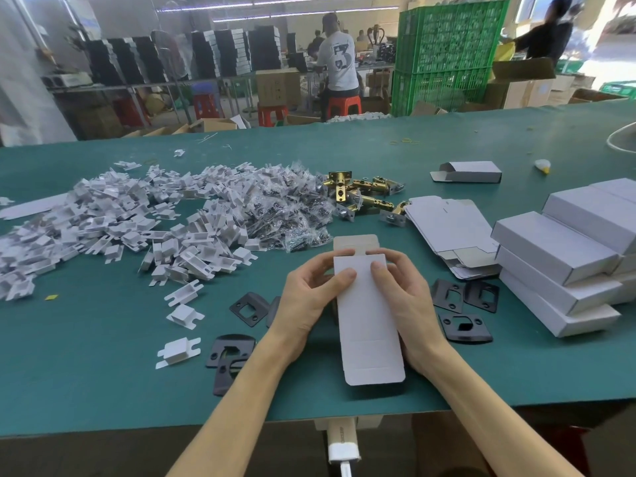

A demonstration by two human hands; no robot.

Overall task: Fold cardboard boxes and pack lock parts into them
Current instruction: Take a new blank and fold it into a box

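Both hands grasp one item. The left hand (306, 301) and the right hand (406, 297) hold a flat white cardboard carton (368, 325) between them. Each thumb presses on the carton's upper face, and the fingers curl round its far end. The carton sits above the near edge of the green-covered worktable (103, 373), lengthwise away from the person, with a brown-lined flap showing beyond the fingertips.

Black metal strike plates lie flat on the table just beside both wrists: one group on the left (248, 308), one on the right (464, 326).

Further out:
- Right: a fanned stack of unfolded white carton blanks (451, 228), and beside it a stepped stack of closed white boxes (568, 266).
- Centre: brass-coloured latch bolts (361, 192), touching a heap of small clear bags of dark screws (292, 208).
- Left: a wide heap of small white folded cardboard inserts (130, 218).
- Far right: one erected white box with an open end flap (471, 172).

Beyond the table stand green plastic crates (447, 53) and a seated person in a white shirt (339, 60).
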